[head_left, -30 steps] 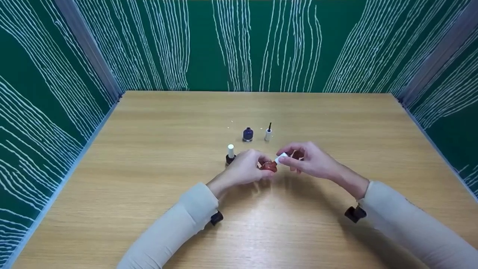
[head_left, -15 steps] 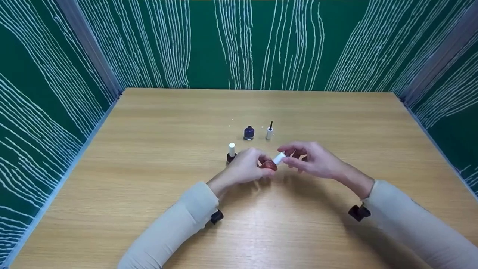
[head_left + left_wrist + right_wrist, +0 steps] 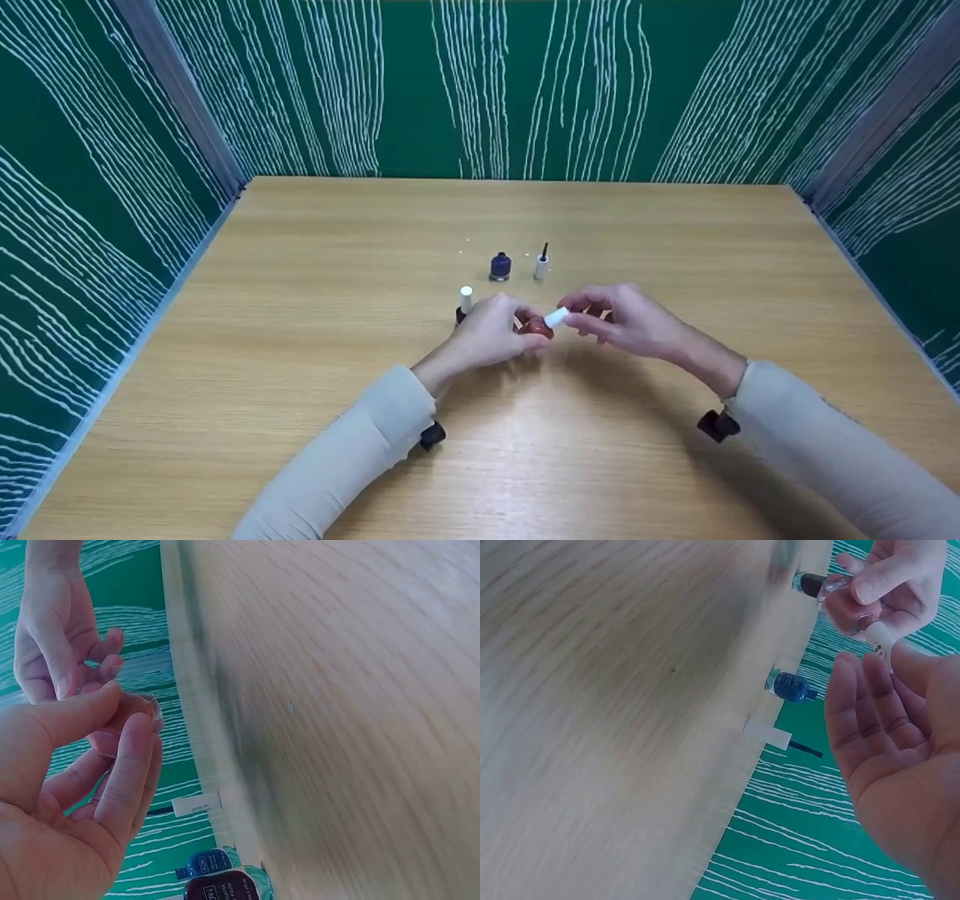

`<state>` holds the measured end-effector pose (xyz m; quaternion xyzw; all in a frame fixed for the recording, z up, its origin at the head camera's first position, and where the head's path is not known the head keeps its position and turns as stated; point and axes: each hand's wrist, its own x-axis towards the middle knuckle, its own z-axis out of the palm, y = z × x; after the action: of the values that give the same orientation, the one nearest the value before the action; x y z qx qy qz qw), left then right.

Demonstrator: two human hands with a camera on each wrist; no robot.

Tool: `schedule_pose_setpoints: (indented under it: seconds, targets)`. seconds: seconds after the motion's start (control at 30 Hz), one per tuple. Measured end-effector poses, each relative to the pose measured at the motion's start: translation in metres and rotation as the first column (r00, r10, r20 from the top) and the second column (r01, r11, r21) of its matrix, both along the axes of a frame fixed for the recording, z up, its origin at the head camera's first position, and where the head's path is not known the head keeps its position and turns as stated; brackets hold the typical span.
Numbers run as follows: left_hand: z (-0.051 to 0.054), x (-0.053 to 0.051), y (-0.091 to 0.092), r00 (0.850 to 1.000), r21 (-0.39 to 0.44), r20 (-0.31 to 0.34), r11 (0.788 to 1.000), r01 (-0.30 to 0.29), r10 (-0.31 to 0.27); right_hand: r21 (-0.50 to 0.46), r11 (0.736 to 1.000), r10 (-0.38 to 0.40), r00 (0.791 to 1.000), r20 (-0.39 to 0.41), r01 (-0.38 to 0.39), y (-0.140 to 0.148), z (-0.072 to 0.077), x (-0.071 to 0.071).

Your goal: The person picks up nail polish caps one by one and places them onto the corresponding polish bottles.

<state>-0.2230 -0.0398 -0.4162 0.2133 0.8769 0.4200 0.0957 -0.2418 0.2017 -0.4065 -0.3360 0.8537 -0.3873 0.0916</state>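
Just above the bench (image 3: 480, 465), the left hand (image 3: 489, 330) is pinching a red bottle (image 3: 536, 328), tipped so its top leans up toward the right hand (image 3: 626, 321). That one's got the white cap (image 3: 556, 317) pinched by its far end. Cap and bottle share pretty much one slanted line, cap on the right side. Can't tell if it's screwed tight.

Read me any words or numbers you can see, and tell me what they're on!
No text reads clearly.
Dark bottle: white letters, too blurred.
Blue bottle: white letters, too small.
Brush cap: tiny print, too small.
Red bottle: no letters I can make out.
Its white cap: dark marks, unreadable.
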Motion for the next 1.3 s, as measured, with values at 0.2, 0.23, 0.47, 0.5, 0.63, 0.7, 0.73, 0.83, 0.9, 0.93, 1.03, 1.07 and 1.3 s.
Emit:
schedule_pose_setpoints:
  seconds: [0.2, 0.23, 0.47, 0.5, 0.63, 0.7, 0.73, 0.83, 0.9, 0.93, 1.03, 1.07, 1.3]
  targets:
    - [-0.002, 0.001, 0.001, 1.0, 0.001, 0.007, 1.0, 0.0, 0.0, 0.003, 1.0, 0.011, 0.998, -0.055, -0.011, -0.001, -0.004, 0.001]
    - [-0.002, 0.001, 0.001, 1.0, 0.002, 0.016, 1.0, -0.002, 0.002, 0.001, 1.0, 0.014, 0.998, -0.055, -0.014, -0.002, -0.005, 0.001]
    - [-0.001, 0.004, 0.002, 0.998, 0.013, 0.062, 1.0, 0.004, -0.005, 0.005, 0.999, 0.04, 0.991, -0.129, -0.04, -0.005, -0.006, 0.005]
    - [0.0, 0.004, 0.002, 0.998, 0.016, 0.06, 1.0, 0.004, -0.005, 0.009, 0.999, 0.037, 0.986, -0.16, -0.036, -0.005, -0.006, 0.006]
    - [-0.001, 0.003, 0.001, 0.999, 0.009, 0.039, 1.0, 0.01, -0.01, 0.008, 1.0, 0.018, 0.968, -0.252, -0.016, -0.008, -0.006, 0.01]
    - [-0.001, 0.003, 0.0, 1.0, 0.004, 0.022, 1.0, 0.016, -0.016, 0.002, 1.0, 0.014, 0.965, -0.263, -0.014, -0.01, -0.006, 0.012]
    - [-0.002, 0.003, 0.0, 1.0, 0.003, 0.015, 1.0, 0.02, -0.02, 0.0, 1.0, 0.012, 0.965, -0.261, -0.012, -0.01, -0.007, 0.012]
    - [-0.003, 0.002, -0.001, 1.0, 0.009, 0.005, 1.0, 0.024, -0.025, -0.005, 1.0, -0.002, 0.968, -0.252, 0.001, -0.012, -0.007, 0.012]
    - [-0.004, 0.002, 0.0, 1.0, 0.016, 0.002, 1.0, 0.025, -0.025, -0.01, 1.0, -0.014, 0.97, -0.242, 0.012, -0.012, -0.008, 0.013]
    - [-0.004, 0.002, -0.001, 1.0, 0.015, -0.004, 1.0, 0.025, -0.025, -0.015, 1.0, -0.017, 0.972, -0.234, 0.014, -0.012, -0.009, 0.013]
    - [-0.004, 0.002, -0.002, 0.999, 0.006, -0.02, 1.0, 0.031, -0.031, -0.024, 1.0, -0.019, 0.973, -0.231, 0.013, -0.013, -0.011, 0.014]
    - [-0.004, 0.002, -0.002, 0.999, 0.003, -0.024, 0.999, 0.032, -0.032, -0.022, 1.0, -0.02, 0.971, -0.237, 0.015, -0.013, -0.011, 0.015]
    - [-0.002, 0.002, -0.003, 1.0, 0.011, -0.008, 1.0, 0.022, -0.022, 0.042, 0.997, -0.043, 0.935, -0.352, 0.062, -0.015, -0.013, 0.016]
